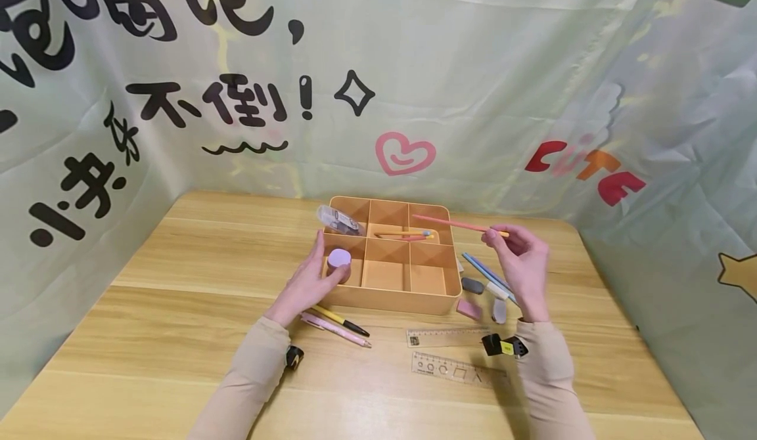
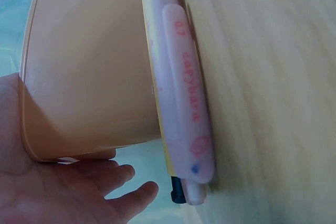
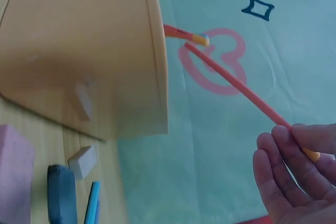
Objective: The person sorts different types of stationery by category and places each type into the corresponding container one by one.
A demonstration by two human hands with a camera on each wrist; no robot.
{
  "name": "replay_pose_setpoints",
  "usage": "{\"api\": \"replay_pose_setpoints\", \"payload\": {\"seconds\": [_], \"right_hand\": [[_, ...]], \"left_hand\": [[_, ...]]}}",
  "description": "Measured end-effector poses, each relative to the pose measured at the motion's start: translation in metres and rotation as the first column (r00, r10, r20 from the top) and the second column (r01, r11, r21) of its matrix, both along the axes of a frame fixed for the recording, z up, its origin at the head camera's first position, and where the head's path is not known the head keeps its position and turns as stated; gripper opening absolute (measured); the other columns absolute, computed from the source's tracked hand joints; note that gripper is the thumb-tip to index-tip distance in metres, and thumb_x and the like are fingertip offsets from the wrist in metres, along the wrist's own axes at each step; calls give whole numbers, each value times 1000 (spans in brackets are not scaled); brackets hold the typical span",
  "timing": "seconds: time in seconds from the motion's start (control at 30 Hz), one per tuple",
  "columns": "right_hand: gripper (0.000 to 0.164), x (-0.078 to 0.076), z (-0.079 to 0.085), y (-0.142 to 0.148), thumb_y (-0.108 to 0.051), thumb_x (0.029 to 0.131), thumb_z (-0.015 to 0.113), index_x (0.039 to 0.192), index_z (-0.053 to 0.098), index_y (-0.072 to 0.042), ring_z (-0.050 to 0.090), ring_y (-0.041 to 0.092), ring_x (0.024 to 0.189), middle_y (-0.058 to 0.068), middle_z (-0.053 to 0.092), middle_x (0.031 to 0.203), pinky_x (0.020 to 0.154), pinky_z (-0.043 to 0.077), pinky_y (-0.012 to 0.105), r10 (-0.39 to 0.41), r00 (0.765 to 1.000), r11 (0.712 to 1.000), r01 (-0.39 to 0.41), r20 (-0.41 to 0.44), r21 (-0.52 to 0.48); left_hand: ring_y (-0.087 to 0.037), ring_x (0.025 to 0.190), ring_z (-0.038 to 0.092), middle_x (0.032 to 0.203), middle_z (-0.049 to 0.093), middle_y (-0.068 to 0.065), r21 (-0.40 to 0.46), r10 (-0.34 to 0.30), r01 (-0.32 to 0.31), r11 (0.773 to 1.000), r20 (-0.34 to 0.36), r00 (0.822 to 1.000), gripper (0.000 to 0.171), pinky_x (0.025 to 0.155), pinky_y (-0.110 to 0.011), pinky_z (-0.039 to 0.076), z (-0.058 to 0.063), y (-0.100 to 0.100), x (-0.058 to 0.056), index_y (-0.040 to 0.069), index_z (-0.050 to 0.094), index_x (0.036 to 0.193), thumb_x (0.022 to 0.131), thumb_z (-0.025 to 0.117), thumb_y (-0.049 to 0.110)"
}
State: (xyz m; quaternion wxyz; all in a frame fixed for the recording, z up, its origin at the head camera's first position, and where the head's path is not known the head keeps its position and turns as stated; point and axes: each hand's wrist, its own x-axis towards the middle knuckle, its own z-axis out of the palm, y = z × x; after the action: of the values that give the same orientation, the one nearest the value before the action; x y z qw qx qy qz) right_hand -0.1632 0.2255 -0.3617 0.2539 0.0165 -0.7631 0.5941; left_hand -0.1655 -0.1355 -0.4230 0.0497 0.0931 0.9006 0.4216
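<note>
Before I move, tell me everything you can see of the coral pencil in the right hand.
The pencil is slim, straight and coral-red with a yellow-orange end; its surface looks smooth. The right hand pinches it near that end between thumb and fingers, so most of its length sticks out. It is held aloft, slanting down toward the organizer, and in the head view its far end overlaps the back right compartment. Whether that end is sharpened is too small to tell.

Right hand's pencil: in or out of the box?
Out: the right hand holds the pencil, its tip above the box in the right wrist view.
</note>
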Motion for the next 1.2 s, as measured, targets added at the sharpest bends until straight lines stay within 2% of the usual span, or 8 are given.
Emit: {"api": "replay_pose_setpoints", "payload": {"seconds": [0.13,0.3,0.43,0.53,0.6,1.0,1.1,1.2], "right_hand": [[21,-2,2,-8,-11,92,73,102,71,8,71,-6,72,-20,72,76,73,56,10,18,1000,999,-18,-2,30],[18,-3,7,-18,-7,91,73,102,73,8,71,-6,73,-19,72,77,71,55,8,41,999,998,-40,-14,54],[16,-7,5,-24,-7,91,74,100,74,6,69,-8,73,-1,77,82,69,55,8,54,998,994,-50,-36,102],[15,-9,6,-29,-6,90,74,100,74,6,66,-11,71,21,76,88,68,53,6,56,998,989,-51,-33,142],[15,-10,7,-32,-6,90,73,100,74,5,65,-12,71,27,75,92,67,51,6,59,998,984,-53,-31,172],[13,-18,5,-44,-10,91,73,99,76,0,60,-14,75,19,77,91,70,49,4,84,994,945,-59,-66,321],[11,-20,5,-47,-8,91,73,99,75,0,65,-5,76,18,77,90,69,48,4,81,994,936,-51,-70,349],[12,-23,4,-50,-6,91,73,99,75,2,72,14,77,18,77,90,69,47,3,83,994,926,-50,-72,374]], "left_hand": [[-39,156,12,170,-4,-18,1,0,0,1000,3,1000,99,127,-55,18,0,0,1,4,-10,161,100,58,43],[-40,156,13,170,-5,-18,5,1,-1,1000,-1,1000,98,126,-56,19,1,1,1,2,-8,161,100,58,41],[-39,156,13,170,-4,-18,3,3,-3,1000,1,1000,98,126,-55,18,1,1,0,3,-9,161,100,58,42],[-39,156,13,170,-4,-18,-3,3,-3,1000,2,1000,99,127,-55,18,0,1,0,4,-9,161,100,58,43],[-38,156,13,170,-4,-18,-4,5,-5,1000,2,1000,99,127,-54,18,0,1,0,4,-9,161,100,58,43],[-38,156,14,171,-4,-17,5,3,-3,1000,1,1000,99,127,-55,19,-1,1,0,3,-7,161,99,59,43],[-38,156,13,171,-5,-17,10,2,-2,1000,-1,1000,99,127,-55,19,-2,0,0,3,-7,161,99,59,43],[-38,156,12,170,-5,-18,9,2,-2,1000,-4,1000,99,127,-55,18,-2,0,-1,2,-7,161,100,58,43]]}}
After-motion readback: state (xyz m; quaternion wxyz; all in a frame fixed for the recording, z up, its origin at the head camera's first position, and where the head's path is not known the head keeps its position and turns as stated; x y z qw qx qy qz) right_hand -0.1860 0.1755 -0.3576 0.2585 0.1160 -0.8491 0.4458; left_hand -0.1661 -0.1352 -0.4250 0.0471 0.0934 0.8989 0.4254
